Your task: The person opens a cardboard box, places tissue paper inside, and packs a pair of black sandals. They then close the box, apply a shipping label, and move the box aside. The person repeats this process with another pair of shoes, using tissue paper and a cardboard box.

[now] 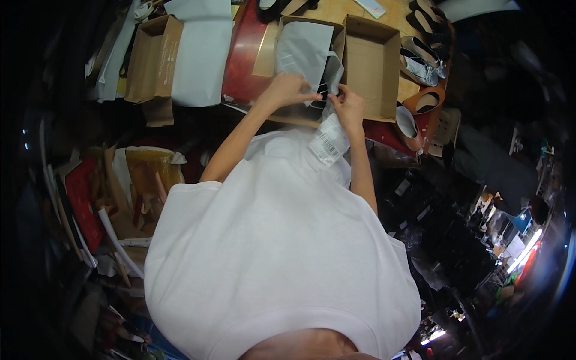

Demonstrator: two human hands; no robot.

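My left hand point(289, 89) and my right hand point(348, 108) meet at the near edge of an open cardboard shoebox point(369, 60). Both pinch a clear plastic bag point(329, 139) that carries a white label and hangs down over my white shirt. Grey wrapping paper point(303, 48) lies in the left half of the box, with something dark just beyond my fingers. The box's right half shows bare cardboard.
Another open cardboard box point(151, 57) with a white sheet point(201, 54) stands at the left on the red-and-wood table point(243, 57). Several shoes point(423, 60) line the table's right end. Cardboard scraps and paper point(129, 192) pile on the floor at my left.
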